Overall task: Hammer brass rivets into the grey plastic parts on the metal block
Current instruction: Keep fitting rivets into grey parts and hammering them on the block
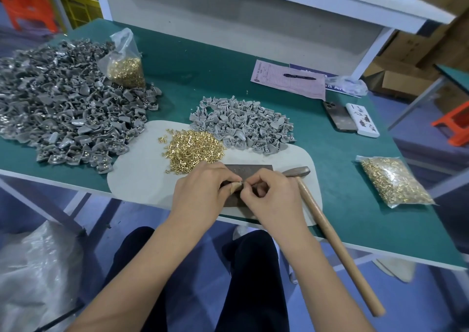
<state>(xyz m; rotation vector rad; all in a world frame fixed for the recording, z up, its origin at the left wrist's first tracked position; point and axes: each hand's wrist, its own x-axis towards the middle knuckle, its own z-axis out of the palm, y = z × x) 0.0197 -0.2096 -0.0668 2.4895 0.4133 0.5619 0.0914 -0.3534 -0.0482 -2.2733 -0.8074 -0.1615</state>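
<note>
Because both sets of fingertips meet at one tiny spot over the metal block, the risk sits right there: the left hand has its fingers curled round a grey plastic part, only a pale sliver of which shows below the thumb, and the right hand pinches what looks like a single brass rivet between thumb and forefinger, pressed against that part. The rivet is too small to read clearly; I judge its long axis to run roughly sideways, pointing left towards the part, though I cannot be sure. If it goes in crooked or only partway, a hammer blow would likely bend it or send it skidding off the block, and a slip of the pinch could drop it into the lap below. The part appears lifted just above the block's near half, not yet seated on it. The hammer lies untouched just to the right, head beside the block's far corner, wooden handle running back over the table edge; a knock from the right forearm could roll it off. Farther out lie the loose rivet pile and the small heap of grey parts on the pale mat.
</note>
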